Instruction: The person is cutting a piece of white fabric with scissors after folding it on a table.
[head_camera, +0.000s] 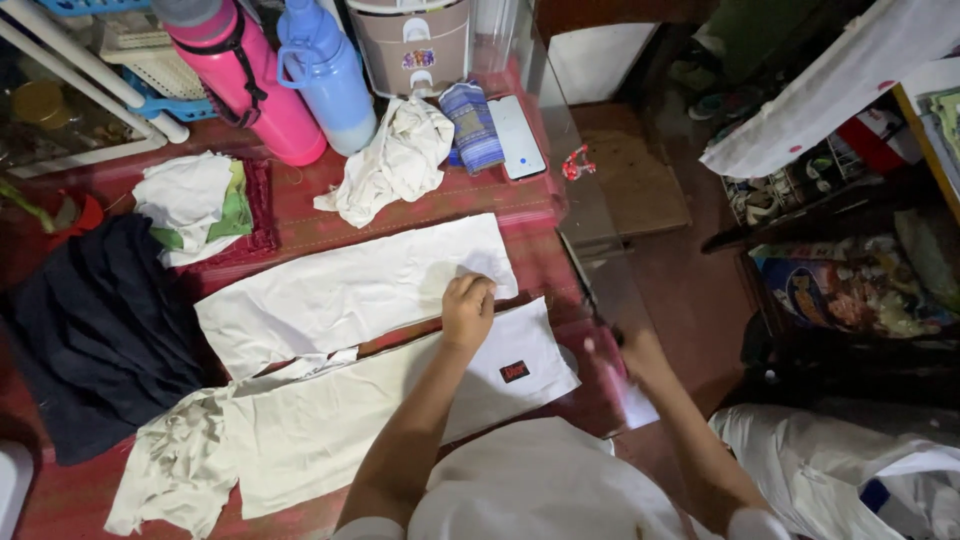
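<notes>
So the left hand (468, 305) is curled into a loose fist, knuckles pressing down on the near edge of the upper white cloth strip (350, 290), right where it meets the lower cream strip (400, 400); fingers are together and bearing on the fabric rather than pinching it, as far as I can tell. The right hand (625, 365) is off past the table's right edge and motion-blurred, near a thin dark thing that runs along the glass edge, and I honestly can't tell whether it's closed on anything. The two strips lie flat side by side across the red table (330, 225), the cream one with a small dark patch (514, 371) near its right end and a ragged, crumpled left end. Further out: a dark folded garment (100, 330) at the left, a crumpled white rag (395, 160) at the far side, pink (250, 80) and blue (325, 80) bottles behind it. What could go wrong, I reckon: with only one hand pinning, the upper strip could slide or bunch on the smooth top, and the cream strip's right end overhangs near the edge, so a tug could drag it off.
</notes>
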